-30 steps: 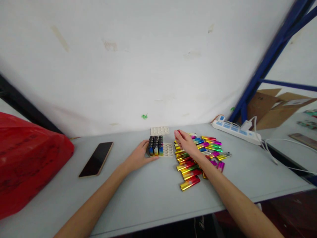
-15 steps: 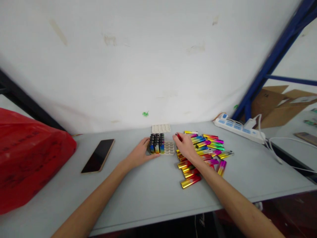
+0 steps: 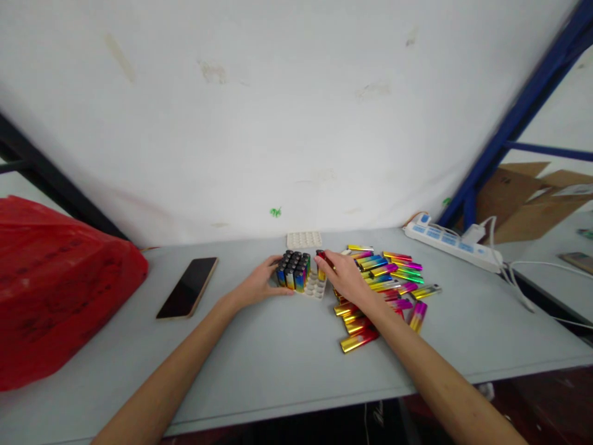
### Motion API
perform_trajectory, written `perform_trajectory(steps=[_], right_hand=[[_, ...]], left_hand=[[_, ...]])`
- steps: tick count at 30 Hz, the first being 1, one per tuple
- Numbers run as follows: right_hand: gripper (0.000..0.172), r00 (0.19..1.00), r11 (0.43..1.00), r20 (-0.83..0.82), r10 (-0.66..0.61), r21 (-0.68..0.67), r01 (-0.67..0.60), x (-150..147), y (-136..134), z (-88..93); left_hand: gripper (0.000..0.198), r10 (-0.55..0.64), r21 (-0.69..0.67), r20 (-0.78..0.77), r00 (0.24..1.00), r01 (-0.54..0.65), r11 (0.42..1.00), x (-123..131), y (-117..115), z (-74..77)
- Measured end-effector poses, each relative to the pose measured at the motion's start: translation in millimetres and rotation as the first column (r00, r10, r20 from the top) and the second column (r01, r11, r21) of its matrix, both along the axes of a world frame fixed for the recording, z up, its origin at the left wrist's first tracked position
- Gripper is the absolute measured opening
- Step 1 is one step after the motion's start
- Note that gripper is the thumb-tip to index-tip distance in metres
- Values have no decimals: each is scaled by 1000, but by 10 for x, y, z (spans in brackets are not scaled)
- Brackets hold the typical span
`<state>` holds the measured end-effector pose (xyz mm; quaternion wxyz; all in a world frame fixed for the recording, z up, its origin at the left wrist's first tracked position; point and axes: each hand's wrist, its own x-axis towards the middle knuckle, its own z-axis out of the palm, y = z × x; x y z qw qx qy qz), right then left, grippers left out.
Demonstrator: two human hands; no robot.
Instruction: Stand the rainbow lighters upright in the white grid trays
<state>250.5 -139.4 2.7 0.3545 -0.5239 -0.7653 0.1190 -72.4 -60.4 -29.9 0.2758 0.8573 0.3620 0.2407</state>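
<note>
Here we are on the person's head, one worn camera looking forward and down onto the grey table (image 3: 259,364). The left forearm (image 3: 185,360) and the right forearm (image 3: 426,361) loom close at the bottom edge, reaching away to the left hand (image 3: 253,287) and right hand (image 3: 347,278), smaller and mid-frame. The white wall (image 3: 296,123) faces us up top, and it's a wide view: red bag (image 3: 60,296) at the left edge, blue frame (image 3: 519,117) at the right!
</note>
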Motion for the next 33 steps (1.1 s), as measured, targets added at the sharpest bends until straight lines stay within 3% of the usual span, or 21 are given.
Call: perform_trajectory(steps=[8,15,21,28,33], right_hand=[[25,973,995,232,12,-95,11,17,26,85],[22,919,987,392,-43,-128,100,-61,-52,252],[23,873,979,487,4,-181,96,-146,-88,225],[31,927,996,365,-81,-2,88,289,26,124],[37,920,988,369,-134,-24,153,630,143,-11]], left_hand=[[97,14,61,-32,999,-12,998,47,-100,-33],[93,12,73,-25,1000,-10,997,72,-110,-38],[94,10,75,-16,1000,-9,997,48,-90,-43],[93,4,93,-30,1000,-2,996,49,-135,-5],[88,31,107,-59,998,-25,994,91,-160,11]])
